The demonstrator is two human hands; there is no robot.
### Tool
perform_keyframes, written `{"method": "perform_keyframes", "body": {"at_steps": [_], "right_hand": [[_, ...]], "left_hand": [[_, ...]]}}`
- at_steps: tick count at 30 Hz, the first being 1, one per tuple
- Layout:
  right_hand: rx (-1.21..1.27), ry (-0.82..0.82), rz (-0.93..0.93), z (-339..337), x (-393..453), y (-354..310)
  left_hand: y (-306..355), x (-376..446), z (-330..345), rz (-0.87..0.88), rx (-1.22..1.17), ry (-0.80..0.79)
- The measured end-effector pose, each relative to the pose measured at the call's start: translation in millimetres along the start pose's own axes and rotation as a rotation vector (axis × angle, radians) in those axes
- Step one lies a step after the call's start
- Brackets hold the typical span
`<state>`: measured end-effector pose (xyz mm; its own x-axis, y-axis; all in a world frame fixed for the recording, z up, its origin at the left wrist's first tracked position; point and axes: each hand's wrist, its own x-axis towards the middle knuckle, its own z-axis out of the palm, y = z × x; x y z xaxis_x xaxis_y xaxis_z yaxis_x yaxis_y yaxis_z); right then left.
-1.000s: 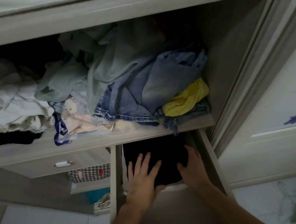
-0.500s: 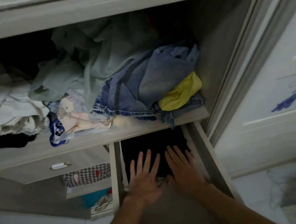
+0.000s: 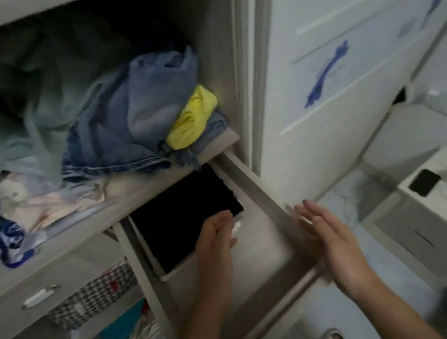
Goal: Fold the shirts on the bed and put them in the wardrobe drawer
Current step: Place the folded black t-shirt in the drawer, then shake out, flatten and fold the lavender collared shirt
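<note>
The folded black shirt lies flat in the rear part of the open drawer, under the shelf edge; it looks soft, light and limp, likely to sag or unfold if lifted by one corner, so it is best taken from both side edges or pressed flat from above. The left hand hovers at its near edge, fingers straight and close together, whether touching the cloth cannot be told. The right hand is apart from it, over the drawer's right rail, fingers straight, slightly spread, holding nothing
</note>
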<state>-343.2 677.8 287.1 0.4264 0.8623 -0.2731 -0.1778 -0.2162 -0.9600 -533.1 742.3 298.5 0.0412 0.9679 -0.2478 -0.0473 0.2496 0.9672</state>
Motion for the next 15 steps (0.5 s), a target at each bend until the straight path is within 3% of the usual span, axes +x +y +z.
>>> {"method": "perform_keyframes", "body": {"at_steps": [6, 15], "right_hand": [[0.169, 0.513, -0.026, -157, -97, 10], [0.251, 1.016, -0.071, -354, -242, 45]], "left_hand": [[-6, -73, 127, 0.008, 0.016, -0.395], [-68, -234, 335, 0.009, 0.170, -0.920]]}}
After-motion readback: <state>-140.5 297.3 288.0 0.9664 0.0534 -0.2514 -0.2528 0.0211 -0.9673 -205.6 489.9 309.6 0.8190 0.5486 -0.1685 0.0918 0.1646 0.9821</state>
